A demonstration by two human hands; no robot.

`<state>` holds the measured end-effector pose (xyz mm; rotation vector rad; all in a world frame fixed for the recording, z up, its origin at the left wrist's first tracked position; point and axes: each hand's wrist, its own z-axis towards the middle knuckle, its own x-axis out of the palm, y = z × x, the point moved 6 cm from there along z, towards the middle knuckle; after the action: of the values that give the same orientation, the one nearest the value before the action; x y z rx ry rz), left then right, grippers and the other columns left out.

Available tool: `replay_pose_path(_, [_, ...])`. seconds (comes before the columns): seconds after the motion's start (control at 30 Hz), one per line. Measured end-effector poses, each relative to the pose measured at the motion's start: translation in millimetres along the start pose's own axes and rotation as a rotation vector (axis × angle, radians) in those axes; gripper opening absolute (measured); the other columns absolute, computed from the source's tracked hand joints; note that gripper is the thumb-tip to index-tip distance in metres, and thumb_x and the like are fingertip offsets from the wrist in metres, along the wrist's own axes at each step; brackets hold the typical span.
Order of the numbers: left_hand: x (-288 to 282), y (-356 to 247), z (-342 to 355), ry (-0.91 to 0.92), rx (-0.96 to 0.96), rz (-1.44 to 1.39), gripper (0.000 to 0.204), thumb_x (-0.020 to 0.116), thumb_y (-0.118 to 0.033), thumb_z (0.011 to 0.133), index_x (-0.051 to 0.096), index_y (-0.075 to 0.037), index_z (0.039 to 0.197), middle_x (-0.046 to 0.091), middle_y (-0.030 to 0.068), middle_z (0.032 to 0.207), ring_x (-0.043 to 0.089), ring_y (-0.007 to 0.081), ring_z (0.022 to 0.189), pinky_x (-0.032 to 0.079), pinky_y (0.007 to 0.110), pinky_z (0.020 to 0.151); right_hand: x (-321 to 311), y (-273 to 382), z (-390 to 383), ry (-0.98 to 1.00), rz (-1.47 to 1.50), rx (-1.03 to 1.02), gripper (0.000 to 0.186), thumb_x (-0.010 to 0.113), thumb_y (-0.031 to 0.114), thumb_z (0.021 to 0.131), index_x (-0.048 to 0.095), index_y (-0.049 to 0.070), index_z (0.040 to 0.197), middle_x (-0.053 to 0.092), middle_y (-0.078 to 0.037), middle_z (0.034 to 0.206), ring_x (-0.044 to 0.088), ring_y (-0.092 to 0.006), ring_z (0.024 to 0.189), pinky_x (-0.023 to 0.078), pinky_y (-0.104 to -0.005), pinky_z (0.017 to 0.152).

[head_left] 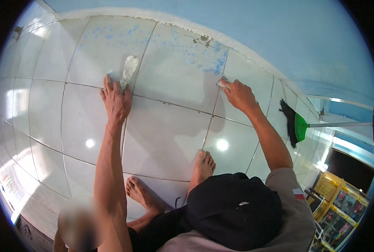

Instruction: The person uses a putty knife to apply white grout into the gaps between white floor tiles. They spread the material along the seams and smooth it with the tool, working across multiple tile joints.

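I squat over white floor tiles (pixel 166 130). My left hand (pixel 116 103) rests on a tile, fingers stretched forward. Between its thumb and forefinger is a putty knife (pixel 130 69), its blade crusted white and pointing toward the wall; the palm hides part of the handle. A small pale-blue bit (pixel 111 72) touches the fingertips. Farther right, my right hand (pixel 238 95) is closed on a small whitish piece (pixel 223 81), pressed to the floor near a tile joint; its kind is unclear. Blue paint spots (pixel 216 64) are spattered just beyond that hand.
A pale blue wall (pixel 258 25) meets the floor along a rough white edge, chipped at one spot (pixel 203 40). At the right lies a green broom (pixel 300 127) with black bristles. A yellow-framed glass cabinet (pixel 340 206) stands lower right. My bare feet (pixel 203 164) are below.
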<state>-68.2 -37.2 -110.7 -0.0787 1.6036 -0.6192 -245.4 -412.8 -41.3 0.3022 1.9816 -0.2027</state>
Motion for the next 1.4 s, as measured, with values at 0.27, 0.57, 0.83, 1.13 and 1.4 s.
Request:
replay_pose_path(0.27, [0,0,2,-0.001,-0.004,0.013,0.039,0.061,-0.026,0.098,0.056,0.004,0.123,0.025,0.0277,0.165,0.021,0.0440,0.155,0.013,0.066,0.123,1,-3,8,-0.001,-0.011,0.009,0.030,0.054,0.023,0.104,0.063,0.016,0.132,0.069,-0.022,0.097,0.072,-0.0410,0.089,0.059,-0.0520,0.077])
replay_pose_path(0.57, [0,2,2,-0.010,-0.014,-0.002,0.041,0.062,-0.028,0.098,0.057,0.003,0.124,0.026,0.0258,0.165,0.021,0.0426,0.156,0.011,0.066,0.124,-7,-2,8,-0.008,0.028,-0.023,0.027,0.053,0.023,0.105,0.065,0.015,0.128,0.069,-0.022,0.098,0.072,-0.0398,0.089,0.059,-0.0511,0.078])
replay_pose_path(0.83, [-1,6,4,-0.026,0.000,0.033,0.040,0.061,-0.028,0.100,0.057,0.003,0.125,0.024,0.0257,0.166,0.021,0.0416,0.156,0.013,0.066,0.123,-10,-4,21,-0.044,-0.050,-0.081,0.025,0.053,0.022,0.105,0.065,0.014,0.125,0.069,-0.021,0.094,0.072,-0.0398,0.088,0.060,-0.0520,0.075])
replay_pose_path(1.13, [0,-2,2,-0.060,-0.023,0.091,0.040,0.061,-0.029,0.099,0.057,0.003,0.123,0.030,0.0280,0.163,0.025,0.0425,0.155,0.015,0.066,0.123,-12,-14,26,0.000,-0.070,-0.108,0.029,0.056,0.022,0.104,0.068,0.018,0.129,0.070,-0.019,0.095,0.073,-0.0371,0.089,0.059,-0.0522,0.078])
replay_pose_path(1.4, [-5,-6,1,-0.094,-0.020,0.115,0.040,0.065,-0.027,0.096,0.057,0.002,0.121,0.032,0.0293,0.161,0.026,0.0434,0.154,0.020,0.067,0.121,-17,-13,27,0.029,-0.137,-0.189,0.031,0.055,0.021,0.104,0.065,0.016,0.132,0.068,-0.020,0.096,0.072,-0.0398,0.087,0.060,-0.0516,0.074])
